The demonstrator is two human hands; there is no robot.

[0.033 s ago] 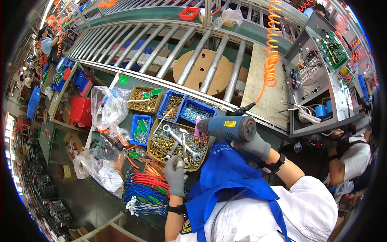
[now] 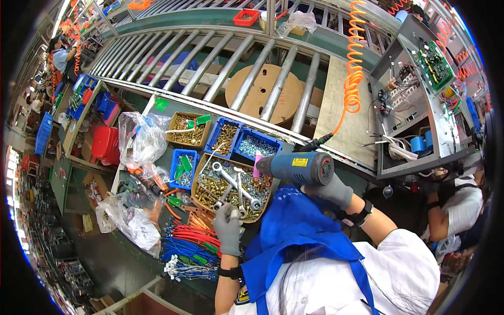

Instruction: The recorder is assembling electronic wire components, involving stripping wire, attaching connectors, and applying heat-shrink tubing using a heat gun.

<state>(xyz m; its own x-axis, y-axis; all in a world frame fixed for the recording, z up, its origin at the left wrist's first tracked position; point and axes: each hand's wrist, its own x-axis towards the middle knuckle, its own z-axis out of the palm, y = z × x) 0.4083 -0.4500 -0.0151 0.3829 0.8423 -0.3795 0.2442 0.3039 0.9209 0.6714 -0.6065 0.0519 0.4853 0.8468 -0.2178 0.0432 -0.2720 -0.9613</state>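
Note:
My right hand [image 2: 334,192], in a grey glove, is closed around the grip of a blue power driver [image 2: 294,167]. The tool lies level, its dark nose pointing left over a box of bolts, beside a pink piece [image 2: 257,165]. At the near edge of that cardboard box [image 2: 195,197] is my left hand [image 2: 228,229], also gloved, its fingers curled together. Whatever those fingers hold, if anything, is hidden. Next to them, ratchet wrenches [image 2: 230,181] lie on the brass bolts [image 2: 208,185] and silvery nuts or washers.
Blue bins [image 2: 184,168] and another carton [image 2: 186,129] of fasteners stand behind. Red and blue wires [image 2: 189,239] lie left of my left forearm. Beyond runs a roller conveyor [image 2: 220,65]. An orange coiled hose [image 2: 353,79] hangs near an open metal cabinet [image 2: 386,113]; another person [image 2: 457,207] is at right.

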